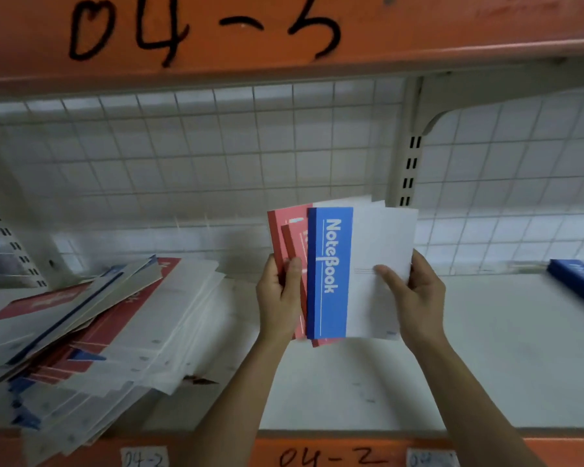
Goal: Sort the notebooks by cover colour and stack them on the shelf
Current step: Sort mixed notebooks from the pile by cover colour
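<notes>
My left hand (279,298) pinches the red notebooks (285,230) near their lower left edge, thumb on the covers. My right hand (415,298) pinches the white part of a blue-banded notebook (331,274), thumb in front, fingers behind. I hold the fan upright above the shelf (486,348), at centre. At 9 o'clock lies a loose pile (115,325) of mixed notebooks, overhanging the shelf's front lip. At 3 o'clock lies a blue stack (577,281). Risk: further white edges show behind the blue-banded notebook, so a shallow pinch may let one slip as I part the fan. A nudge from my left forearm could tip the overhanging pile.
</notes>
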### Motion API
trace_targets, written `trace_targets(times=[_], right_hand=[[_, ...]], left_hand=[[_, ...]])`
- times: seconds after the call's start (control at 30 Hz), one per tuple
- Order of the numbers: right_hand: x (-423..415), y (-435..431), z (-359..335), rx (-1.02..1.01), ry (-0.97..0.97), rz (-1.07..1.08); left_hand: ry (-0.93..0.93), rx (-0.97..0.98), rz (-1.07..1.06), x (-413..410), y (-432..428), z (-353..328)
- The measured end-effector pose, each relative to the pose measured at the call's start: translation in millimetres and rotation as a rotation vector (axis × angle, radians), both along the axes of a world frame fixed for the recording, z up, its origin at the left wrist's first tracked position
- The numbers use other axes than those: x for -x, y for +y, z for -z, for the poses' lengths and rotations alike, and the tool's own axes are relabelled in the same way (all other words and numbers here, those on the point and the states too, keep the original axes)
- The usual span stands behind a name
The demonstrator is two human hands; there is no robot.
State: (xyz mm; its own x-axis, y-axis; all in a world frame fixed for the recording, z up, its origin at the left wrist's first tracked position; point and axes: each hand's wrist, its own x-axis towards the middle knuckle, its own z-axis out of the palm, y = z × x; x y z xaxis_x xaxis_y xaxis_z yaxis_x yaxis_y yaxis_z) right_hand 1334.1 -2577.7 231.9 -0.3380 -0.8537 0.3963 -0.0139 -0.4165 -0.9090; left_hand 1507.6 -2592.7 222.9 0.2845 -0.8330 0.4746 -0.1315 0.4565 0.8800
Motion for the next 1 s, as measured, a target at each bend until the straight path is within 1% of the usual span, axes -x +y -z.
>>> trace_targets(times=[0.17, 0.27, 0.33, 0.43, 0.53, 0.67, 0.87, 0.93, 1.0], right_hand=[[12.5, 1.0, 13.3, -0.029, -0.021, -0.107], [21.8, -1.7, 14.6, -0.063, -0.011, -0.212], [28.8, -3.4, 15.4, -0.088, 0.03, -0.271], [32.9, -1.6, 25.4, -0.101, 0.054, -0.316], [30.8, 0.1, 32.8, -0.096, 0.036, -0.344], [35.7, -5.5, 34.4, -0.096, -0.023, -0.291], [46.6, -8.1, 40.8, -0.143, 0.083, -0.275], [55.6, -6.5, 38.5, -0.154, 0.132, -0.326], [68.5, -0.8, 33.4, -0.149, 0.164, -0.422]], left_hand=[[-0.068, 0.012, -0.051, 21.8, 0.3, 9.4], [-0.044, 0.021, -0.091, 31.1, 2.4, 6.7], [-0.042, 0.021, -0.115, 32.0, 2.5, 10.0], [-0.052, -0.014, -0.124, 34.8, 5.9, 25.7], [0.08, -0.089, -0.064, 43.4, 14.7, 35.2], [0.159, -0.124, -0.063, 53.3, 18.4, 34.2], [0.165, -0.18, -0.078, 64.9, 22.9, 33.5], [0.197, -0.2, -0.105, 69.0, 24.8, 28.7], [0.259, -0.201, -0.124, 75.9, 27.7, 19.7]])
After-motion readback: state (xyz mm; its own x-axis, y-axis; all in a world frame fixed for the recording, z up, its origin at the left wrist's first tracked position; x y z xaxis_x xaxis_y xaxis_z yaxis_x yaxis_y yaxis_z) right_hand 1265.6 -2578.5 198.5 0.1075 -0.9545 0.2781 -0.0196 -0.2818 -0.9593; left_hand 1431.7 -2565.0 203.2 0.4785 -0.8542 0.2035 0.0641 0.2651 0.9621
